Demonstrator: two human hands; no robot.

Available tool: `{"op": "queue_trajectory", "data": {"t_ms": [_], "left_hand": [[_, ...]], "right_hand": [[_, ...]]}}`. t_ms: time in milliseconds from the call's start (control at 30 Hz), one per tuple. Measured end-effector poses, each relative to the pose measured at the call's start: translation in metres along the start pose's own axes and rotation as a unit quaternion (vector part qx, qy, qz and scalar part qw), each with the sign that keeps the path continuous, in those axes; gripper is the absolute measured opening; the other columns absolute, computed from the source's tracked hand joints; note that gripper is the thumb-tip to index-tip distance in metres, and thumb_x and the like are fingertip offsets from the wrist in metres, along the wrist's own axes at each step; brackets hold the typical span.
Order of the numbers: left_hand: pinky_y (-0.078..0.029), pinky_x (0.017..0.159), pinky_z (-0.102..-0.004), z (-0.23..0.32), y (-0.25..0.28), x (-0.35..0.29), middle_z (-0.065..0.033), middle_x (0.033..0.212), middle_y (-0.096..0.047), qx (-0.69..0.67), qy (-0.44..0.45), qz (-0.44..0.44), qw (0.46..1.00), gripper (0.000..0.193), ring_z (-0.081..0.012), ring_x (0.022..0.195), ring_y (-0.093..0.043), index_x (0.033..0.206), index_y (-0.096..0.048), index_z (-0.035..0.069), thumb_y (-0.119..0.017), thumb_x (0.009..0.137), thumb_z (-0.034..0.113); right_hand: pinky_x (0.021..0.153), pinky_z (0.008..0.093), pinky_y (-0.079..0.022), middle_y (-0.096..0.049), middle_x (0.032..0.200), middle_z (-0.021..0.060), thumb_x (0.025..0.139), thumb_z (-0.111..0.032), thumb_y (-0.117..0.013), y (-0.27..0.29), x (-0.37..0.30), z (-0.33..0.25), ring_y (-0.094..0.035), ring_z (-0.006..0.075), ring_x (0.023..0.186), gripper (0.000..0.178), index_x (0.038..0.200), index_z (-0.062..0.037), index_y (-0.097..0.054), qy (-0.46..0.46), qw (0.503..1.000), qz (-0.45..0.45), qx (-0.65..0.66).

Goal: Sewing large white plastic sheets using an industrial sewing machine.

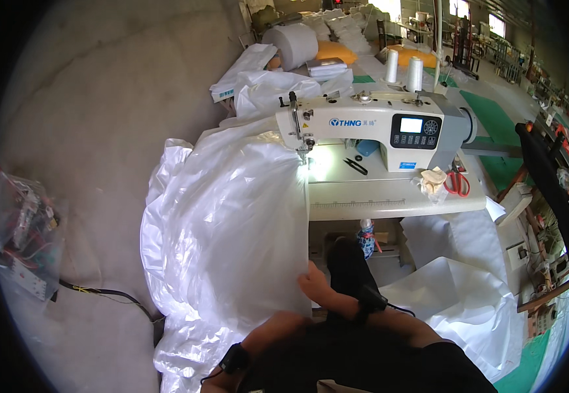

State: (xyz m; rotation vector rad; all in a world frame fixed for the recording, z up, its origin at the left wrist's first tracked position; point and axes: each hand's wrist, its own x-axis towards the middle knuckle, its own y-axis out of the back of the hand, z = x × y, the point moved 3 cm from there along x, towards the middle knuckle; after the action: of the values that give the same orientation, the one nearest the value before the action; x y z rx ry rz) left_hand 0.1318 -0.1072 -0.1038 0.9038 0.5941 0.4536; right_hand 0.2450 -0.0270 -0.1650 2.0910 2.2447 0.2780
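A: ok so how far along does this look to you?

B: Partway, I'd guess. The big white sheet [238,229] spills off the left end of the sewing table [363,208], with its straight edge lined up under the sewing machine [379,116] at the needle [304,157]. So the setting-up looks done, and the stretch from there past the table's near edge looks left to do. Can't make out any stitches though, so don't quote me

A: and the hands?

B: Right hand [314,283] is curled closed on that straight edge, out past the table's near edge. Left hand [275,329] is against the sheet lower down, fingers hidden, so no clue if it's gripping

A: counts, big to small?

B: One sheet under the needle, one white pile [461,308] below the table's right end, one table, one machine. Two thread cones [415,74] behind the machine. By the near right corner, one pair of red-handled scissors [457,184] and one crumpled cream scrap [432,180]. Under the machine's arm, one pair of black snips [355,166], and just beside them one tiny dark round thing [358,158], maybe a bobbin
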Motion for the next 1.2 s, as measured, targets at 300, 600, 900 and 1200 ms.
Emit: {"op": "queue_trajectory", "data": {"t_ms": [300, 600, 900, 1200], "left_hand": [[-0.046, 0.053, -0.0421, -0.046, 0.084, 0.008, -0.0071, 0.074, -0.057, 0.302, 0.145, 0.547, 0.767, 0.008, -0.0294, 0.066, -0.058, 0.081, -0.056, 0.01, -0.057, 0.082, 0.018], [-0.047, 0.059, -0.0474, -0.014, 0.047, 0.047, -0.017, 0.072, -0.059, 0.041, 0.04, 0.363, 0.93, 0.011, -0.0392, 0.066, -0.058, 0.084, -0.056, 0.006, -0.053, 0.086, 0.016], [-0.048, 0.071, -0.043, -0.009, 0.007, 0.047, -0.0232, 0.086, -0.062, -0.13, 0.128, 0.278, 0.943, 0.02, -0.0407, 0.085, -0.06, 0.093, -0.059, -0.001, -0.052, 0.09, 0.018], [-0.048, 0.073, -0.0443, -0.015, -0.022, 0.037, -0.0219, 0.09, -0.063, -0.19, 0.201, 0.29, 0.916, 0.031, -0.0405, 0.086, -0.061, 0.106, -0.055, 0.003, -0.057, 0.087, 0.028]], "right_hand": [[0.073, 0.029, -0.048, -0.062, 0.092, 0.0059, 0.094, -0.021, -0.046, 0.009, -0.02, 0.02, -0.059, 0.0139, 0.083, 0.028, 0.108, -0.0002, -0.059, -0.244, 0.921, -0.124, 0.277], [0.075, 0.0278, -0.046, -0.058, 0.091, 0.0026, 0.096, -0.025, -0.045, 0.015, -0.021, 0.012, -0.055, 0.0114, 0.083, 0.029, 0.11, -0.0014, -0.054, -0.171, 0.951, -0.104, 0.235], [0.07, 0.0345, -0.048, -0.063, 0.085, 0.0147, 0.089, -0.017, -0.048, 0.025, 0.004, 0.006, -0.061, 0.0217, 0.077, 0.036, 0.12, 0.0017, -0.046, -0.04, 0.995, -0.057, 0.069], [0.065, 0.0511, -0.045, -0.056, 0.075, 0.0317, 0.082, -0.003, -0.045, 0.017, 0.003, 0.012, -0.057, 0.0474, 0.073, 0.054, 0.136, -0.006, -0.036, 0.043, 0.995, 0.026, -0.083]]}}
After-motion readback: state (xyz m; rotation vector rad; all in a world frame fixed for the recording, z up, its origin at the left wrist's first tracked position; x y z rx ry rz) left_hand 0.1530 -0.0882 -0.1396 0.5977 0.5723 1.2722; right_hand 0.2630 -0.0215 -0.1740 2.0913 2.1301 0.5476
